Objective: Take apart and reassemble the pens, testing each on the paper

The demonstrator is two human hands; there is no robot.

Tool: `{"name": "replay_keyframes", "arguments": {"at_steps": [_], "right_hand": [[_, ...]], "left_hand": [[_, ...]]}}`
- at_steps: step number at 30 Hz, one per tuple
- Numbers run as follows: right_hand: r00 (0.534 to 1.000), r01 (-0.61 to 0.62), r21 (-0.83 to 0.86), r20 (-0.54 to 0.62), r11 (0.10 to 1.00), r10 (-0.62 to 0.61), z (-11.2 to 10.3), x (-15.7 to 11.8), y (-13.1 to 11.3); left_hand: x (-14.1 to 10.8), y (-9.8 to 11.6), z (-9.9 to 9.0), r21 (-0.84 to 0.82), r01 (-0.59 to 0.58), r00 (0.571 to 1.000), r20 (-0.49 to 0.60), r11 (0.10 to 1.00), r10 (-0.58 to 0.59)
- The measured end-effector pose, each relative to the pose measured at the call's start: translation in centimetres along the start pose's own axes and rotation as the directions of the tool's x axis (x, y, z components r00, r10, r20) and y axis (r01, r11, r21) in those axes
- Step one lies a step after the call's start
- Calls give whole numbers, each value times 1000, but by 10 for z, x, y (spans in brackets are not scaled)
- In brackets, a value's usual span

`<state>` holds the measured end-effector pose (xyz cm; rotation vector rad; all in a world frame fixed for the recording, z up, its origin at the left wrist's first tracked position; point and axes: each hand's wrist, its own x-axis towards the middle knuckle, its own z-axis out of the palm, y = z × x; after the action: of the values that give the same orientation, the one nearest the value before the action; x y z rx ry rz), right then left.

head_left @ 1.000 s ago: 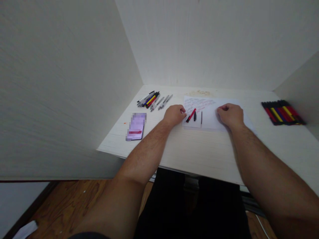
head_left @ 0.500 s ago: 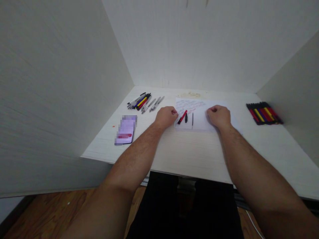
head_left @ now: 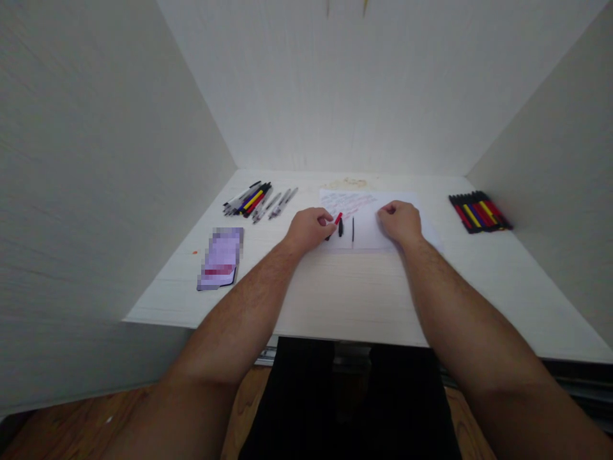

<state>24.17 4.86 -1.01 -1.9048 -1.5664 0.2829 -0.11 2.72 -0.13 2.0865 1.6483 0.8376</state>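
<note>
My left hand is curled, thumb and fingertips pinched over the lower part of a red pen barrel, whose black end shows under the fingers. Just right of it, a short black pen piece and a thin dark ink refill lie on white paper covered at the upper left with grey and red scribbles. My right hand rests over the paper's right side, its fingers closed together. Whatever those fingers hold, if anything, is hidden.
Several clear and coloured pens lie in a loose pile at the back left. A phone with a blurred screen lies in front of them. A row of coloured pens with black ends is at the right. Walls enclose the white table.
My left hand has moved right relative to the paper, onto the red pen barrel. The right hand stays closed over the paper. The whole view has shifted slightly.
</note>
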Motion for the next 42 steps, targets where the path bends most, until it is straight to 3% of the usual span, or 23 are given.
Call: {"name": "replay_keyframes", "arguments": {"at_steps": [5,11,20,26,31,34,37,42], "right_hand": [[1000,6,2,-10,1000,-6,0,-1,-1],[1000,3,-20,-14,1000,-3,0,0,-2],[999,15,-27,-29,1000,-16,0,-1,-4],[983,181,-2,-14,984,-181,3,-7,-13],[972,235,1,28,972,-235,3,-13,-19],[949,303,57,72,951,-307,3,-15,-20],[891,412,117,154,903,-427,5,-17,-20],[806,523,53,295,851,-513,4,-20,-25]], "left_hand": [[-2,3,0,40,-104,993,62,994,101],[-3,4,0,82,-129,988,91,988,121],[-3,6,-1,51,-100,992,88,994,95],[-3,4,0,8,-38,997,63,999,38],[-3,4,0,32,36,998,46,999,-38],[-3,4,-2,82,48,998,47,995,-52],[-2,4,-3,121,61,997,42,991,-67],[-1,4,-4,144,76,995,54,987,-85]]}}
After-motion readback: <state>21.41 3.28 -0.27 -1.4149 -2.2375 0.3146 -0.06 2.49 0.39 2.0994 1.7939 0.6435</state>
